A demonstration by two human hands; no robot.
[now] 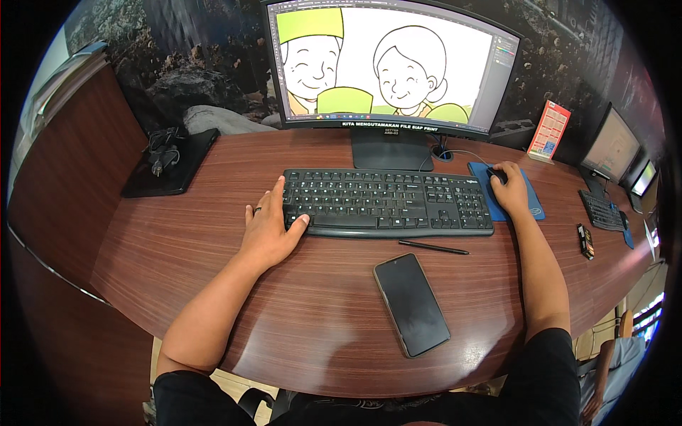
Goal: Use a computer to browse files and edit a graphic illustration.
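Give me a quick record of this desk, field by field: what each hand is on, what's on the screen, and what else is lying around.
left hand: rests on the left end of the black keyboard
right hand: lies over a black mouse on a blue mouse pad
monitor: line drawing of two smiling cartoon figures, partly coloured green
desk: curved, dark wood grain
loose items: black smartphone, screen dark; black pen between phone and keyboard

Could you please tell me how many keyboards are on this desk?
2: a black keyboard under the left hand before the monitor, and a second keyboard at the far right.
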